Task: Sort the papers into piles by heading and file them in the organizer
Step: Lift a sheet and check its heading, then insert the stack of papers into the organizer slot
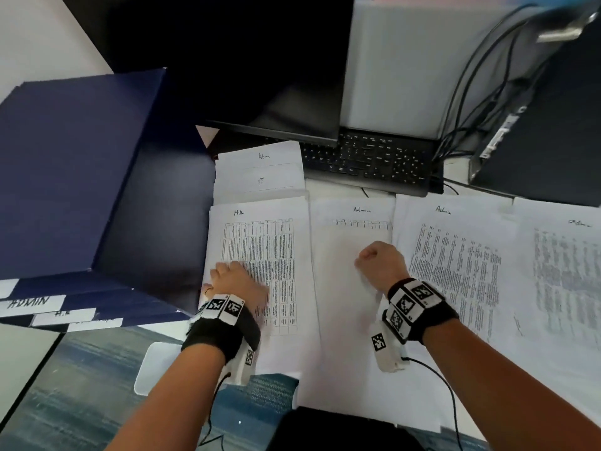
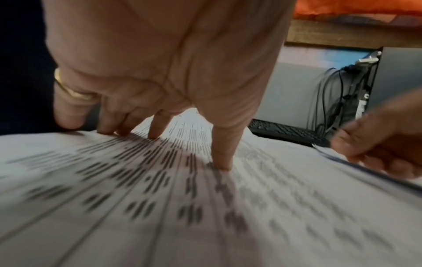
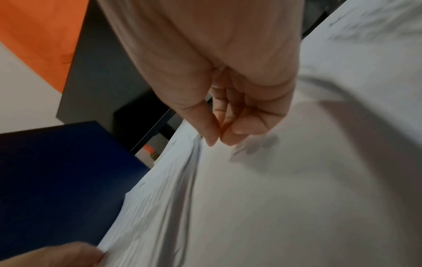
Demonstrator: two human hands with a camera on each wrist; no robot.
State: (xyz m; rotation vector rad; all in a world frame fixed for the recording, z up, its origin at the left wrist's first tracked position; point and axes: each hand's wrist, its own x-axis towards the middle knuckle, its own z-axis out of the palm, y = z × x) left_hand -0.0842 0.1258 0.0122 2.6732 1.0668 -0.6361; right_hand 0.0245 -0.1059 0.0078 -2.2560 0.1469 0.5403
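Several printed sheets lie side by side on the desk. My left hand (image 1: 227, 275) presses with straight, spread fingers (image 2: 157, 126) on the table-filled sheet headed HR (image 1: 260, 229). My right hand (image 1: 379, 262) is curled into a loose fist just over the mostly blank sheet headed Admin (image 1: 344, 304). Its thumb and forefinger tips (image 3: 213, 140) touch, and nothing shows between them. Right of it lie another Admin sheet (image 1: 455, 255) and a further text sheet (image 1: 559, 271). Behind the HR sheet are sheets headed Admin and IT (image 1: 260, 180). The navy organizer (image 1: 81, 174) lies open at the left, with tabs reading ADMIN (image 1: 27, 302) and HR.
A black keyboard (image 1: 374, 161) and a dark monitor (image 1: 292, 92) stand behind the papers. Cables (image 1: 471, 109) run to a computer tower (image 1: 536, 125) at the back right. A white flat object (image 1: 153, 369) sticks out past the desk's near edge, over the blue carpet.
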